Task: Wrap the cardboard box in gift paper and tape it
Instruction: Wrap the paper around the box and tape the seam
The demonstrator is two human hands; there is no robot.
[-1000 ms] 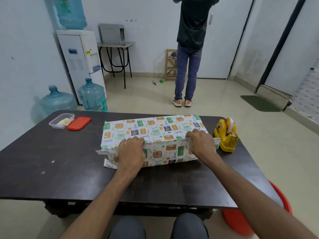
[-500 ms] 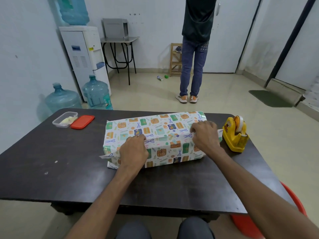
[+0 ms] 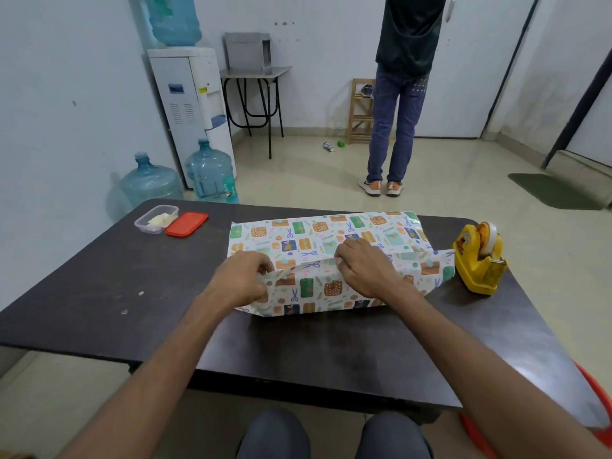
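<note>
The box lies on the dark table (image 3: 99, 293), fully covered by patterned gift paper (image 3: 314, 233); no cardboard shows. My left hand (image 3: 241, 279) pinches the near flap's edge at the box's left end. My right hand (image 3: 364, 266) grips the same flap edge near the middle of the top. The flap is lifted slightly, and its right part (image 3: 430, 263) sticks out past the box. A yellow tape dispenser (image 3: 480, 260) stands just right of the paper.
A clear plastic container (image 3: 154, 220) and its red lid (image 3: 187, 223) sit at the table's far left corner. A person (image 3: 397, 94) stands on the floor beyond the table. Water bottles (image 3: 208, 170) and a dispenser (image 3: 192, 104) stand at the left wall.
Both hands shifted along the top seam toward the middle, the right hand moving left, and now lift the flap's edge. The camera view moved left and closer.
</note>
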